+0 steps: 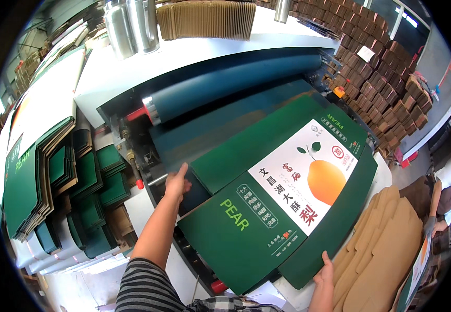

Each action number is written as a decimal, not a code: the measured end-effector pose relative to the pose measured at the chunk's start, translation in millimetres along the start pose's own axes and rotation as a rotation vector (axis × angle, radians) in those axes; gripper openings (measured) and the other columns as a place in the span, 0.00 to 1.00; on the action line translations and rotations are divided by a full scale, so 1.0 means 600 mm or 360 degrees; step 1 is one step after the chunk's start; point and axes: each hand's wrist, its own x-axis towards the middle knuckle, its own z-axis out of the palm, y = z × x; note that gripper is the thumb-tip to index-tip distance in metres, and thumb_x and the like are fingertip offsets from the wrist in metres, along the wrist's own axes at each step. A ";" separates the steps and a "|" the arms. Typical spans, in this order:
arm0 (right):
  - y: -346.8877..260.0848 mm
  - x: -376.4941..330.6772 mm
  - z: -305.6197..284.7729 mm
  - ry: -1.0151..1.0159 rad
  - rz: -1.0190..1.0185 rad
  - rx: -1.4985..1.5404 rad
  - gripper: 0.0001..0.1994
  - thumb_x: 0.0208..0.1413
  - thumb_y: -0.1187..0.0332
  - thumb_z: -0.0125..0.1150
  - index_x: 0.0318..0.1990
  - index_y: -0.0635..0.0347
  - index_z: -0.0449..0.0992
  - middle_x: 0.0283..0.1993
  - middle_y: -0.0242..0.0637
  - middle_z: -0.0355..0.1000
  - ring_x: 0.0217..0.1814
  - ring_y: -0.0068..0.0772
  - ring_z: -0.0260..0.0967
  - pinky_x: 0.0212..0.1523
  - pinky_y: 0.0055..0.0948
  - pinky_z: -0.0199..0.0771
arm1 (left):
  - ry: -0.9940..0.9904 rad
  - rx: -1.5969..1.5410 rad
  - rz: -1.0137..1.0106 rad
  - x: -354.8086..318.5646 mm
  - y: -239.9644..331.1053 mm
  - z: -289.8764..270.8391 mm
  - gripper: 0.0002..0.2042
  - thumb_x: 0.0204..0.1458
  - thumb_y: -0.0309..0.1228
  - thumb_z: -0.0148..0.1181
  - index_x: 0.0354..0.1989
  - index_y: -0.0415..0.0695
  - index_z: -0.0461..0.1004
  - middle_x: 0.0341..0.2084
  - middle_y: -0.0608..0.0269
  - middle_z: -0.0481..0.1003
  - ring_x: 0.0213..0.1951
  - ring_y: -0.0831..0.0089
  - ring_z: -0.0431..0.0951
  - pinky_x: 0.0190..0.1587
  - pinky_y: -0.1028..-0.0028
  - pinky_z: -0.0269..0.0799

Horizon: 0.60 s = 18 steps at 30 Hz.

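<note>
A large flat cardboard box sheet (282, 200), dark green with a white panel and a printed yellow pear, lies across the machine bed below a dark blue roller (236, 86). My left hand (177, 183) is beside the sheet's left edge, thumb raised and apart from loosely bent fingers, with nothing seen in it. At the sheet's near right edge is my right hand (325, 271), a digit pointing up and the other fingers next to the board. Whether those fingers press on the edge is hard to make out.
Brown cardboard sheets (386, 244) lie stacked at right. Green printed boxboard (25, 187) is piled at left. Metal bottles (143, 26) and a brown cardboard bundle (207, 21) stand on the white machine top (98, 78). Another person's hand (440, 227) is at far right.
</note>
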 end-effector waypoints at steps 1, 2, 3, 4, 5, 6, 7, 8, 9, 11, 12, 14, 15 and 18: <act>0.002 0.001 -0.001 -0.0001 0.0019 0.0006 0.18 0.43 0.63 0.50 0.41 0.64 0.60 0.40 0.40 0.62 0.41 0.37 0.59 0.43 0.35 0.58 | 0.0107 0.0129 0.0198 0.016 0.000 0.015 0.30 0.35 0.48 0.52 0.40 0.33 0.59 0.23 0.52 0.66 0.25 0.66 0.69 0.26 0.76 0.64; 0.002 0.002 -0.001 -0.0007 0.0041 0.0012 0.19 0.43 0.62 0.50 0.40 0.64 0.61 0.40 0.40 0.62 0.42 0.37 0.59 0.43 0.34 0.58 | 0.0239 0.0271 0.0389 0.030 0.002 0.028 0.30 0.36 0.47 0.52 0.42 0.33 0.58 0.25 0.50 0.66 0.28 0.63 0.69 0.30 0.74 0.64; 0.002 0.002 0.004 -0.0004 0.0056 0.0010 0.19 0.43 0.61 0.50 0.40 0.64 0.62 0.40 0.40 0.62 0.42 0.37 0.59 0.43 0.34 0.58 | 0.0397 0.0466 0.0631 0.051 0.000 0.040 0.30 0.36 0.47 0.51 0.43 0.35 0.57 0.27 0.49 0.67 0.30 0.60 0.68 0.33 0.72 0.63; 0.003 0.001 0.008 0.0008 0.0072 0.0004 0.19 0.42 0.61 0.50 0.40 0.64 0.62 0.40 0.40 0.62 0.42 0.37 0.59 0.44 0.33 0.58 | 0.0433 0.0610 0.0776 0.068 0.000 0.052 0.28 0.36 0.46 0.51 0.42 0.35 0.59 0.27 0.50 0.67 0.31 0.61 0.68 0.34 0.73 0.63; 0.002 -0.003 0.008 0.0037 0.0068 0.0006 0.19 0.42 0.60 0.50 0.40 0.64 0.62 0.40 0.40 0.62 0.42 0.37 0.59 0.44 0.33 0.58 | 0.0330 0.0707 0.0832 0.077 -0.002 0.066 0.27 0.36 0.45 0.52 0.40 0.35 0.61 0.28 0.50 0.67 0.32 0.61 0.68 0.35 0.73 0.62; 0.005 -0.001 0.013 0.0064 0.0071 0.0000 0.20 0.42 0.60 0.50 0.40 0.64 0.62 0.40 0.41 0.62 0.42 0.37 0.59 0.44 0.33 0.58 | 0.0247 0.0814 0.0890 0.085 -0.006 0.069 0.25 0.36 0.43 0.52 0.38 0.36 0.62 0.29 0.50 0.68 0.33 0.62 0.68 0.36 0.73 0.62; 0.005 -0.002 0.018 0.0091 0.0045 0.0021 0.20 0.42 0.60 0.50 0.40 0.64 0.62 0.40 0.41 0.62 0.42 0.37 0.59 0.44 0.33 0.58 | 0.0151 0.0845 0.0912 0.089 -0.013 0.075 0.23 0.36 0.42 0.53 0.36 0.36 0.64 0.29 0.50 0.68 0.34 0.62 0.68 0.37 0.73 0.61; 0.004 -0.004 0.023 0.0121 0.0019 0.0040 0.20 0.41 0.59 0.50 0.40 0.64 0.62 0.40 0.41 0.62 0.42 0.37 0.58 0.44 0.32 0.58 | 0.0084 0.0831 0.0924 0.087 -0.021 0.080 0.21 0.36 0.41 0.53 0.35 0.37 0.66 0.30 0.51 0.68 0.34 0.63 0.68 0.38 0.74 0.61; 0.005 -0.007 0.034 0.0120 0.0007 0.0069 0.21 0.41 0.58 0.51 0.40 0.63 0.62 0.40 0.41 0.62 0.42 0.37 0.58 0.43 0.32 0.59 | 0.0048 0.0793 0.0924 0.082 -0.023 0.078 0.19 0.36 0.40 0.54 0.33 0.37 0.68 0.31 0.51 0.68 0.35 0.64 0.68 0.39 0.74 0.60; 0.013 0.004 0.018 0.0136 0.0053 0.0210 0.21 0.42 0.58 0.50 0.41 0.63 0.62 0.39 0.42 0.62 0.42 0.36 0.59 0.43 0.32 0.60 | 0.0003 0.0596 0.0900 0.065 -0.017 0.079 0.16 0.36 0.37 0.55 0.30 0.37 0.69 0.30 0.52 0.69 0.35 0.66 0.68 0.38 0.75 0.60; 0.019 0.008 0.007 0.0135 0.0073 0.0268 0.21 0.43 0.57 0.49 0.41 0.64 0.62 0.39 0.42 0.62 0.42 0.36 0.59 0.43 0.32 0.60 | -0.0015 0.0481 0.0894 0.055 -0.015 0.082 0.15 0.36 0.36 0.55 0.29 0.36 0.69 0.29 0.53 0.69 0.34 0.67 0.68 0.37 0.75 0.60; 0.020 0.007 0.006 0.0059 0.0093 0.0299 0.20 0.43 0.58 0.49 0.41 0.64 0.62 0.39 0.42 0.63 0.42 0.36 0.60 0.41 0.32 0.62 | -0.0005 0.0293 0.0840 0.054 -0.012 0.081 0.15 0.37 0.35 0.55 0.29 0.35 0.69 0.27 0.54 0.69 0.31 0.70 0.68 0.35 0.76 0.61; 0.017 0.001 0.008 0.0051 0.0100 0.0306 0.20 0.44 0.59 0.49 0.40 0.64 0.62 0.38 0.42 0.63 0.41 0.36 0.60 0.40 0.32 0.62 | 0.0015 0.0313 0.0841 0.053 -0.013 0.084 0.14 0.37 0.35 0.55 0.28 0.35 0.69 0.26 0.55 0.69 0.30 0.71 0.68 0.34 0.76 0.61; 0.002 -0.014 0.035 0.0166 0.0091 0.0209 0.19 0.43 0.63 0.50 0.41 0.66 0.60 0.38 0.43 0.62 0.39 0.35 0.61 0.36 0.31 0.65 | 0.0072 0.0324 0.0844 0.044 -0.008 0.084 0.14 0.38 0.35 0.55 0.26 0.34 0.68 0.24 0.57 0.69 0.27 0.74 0.66 0.32 0.77 0.60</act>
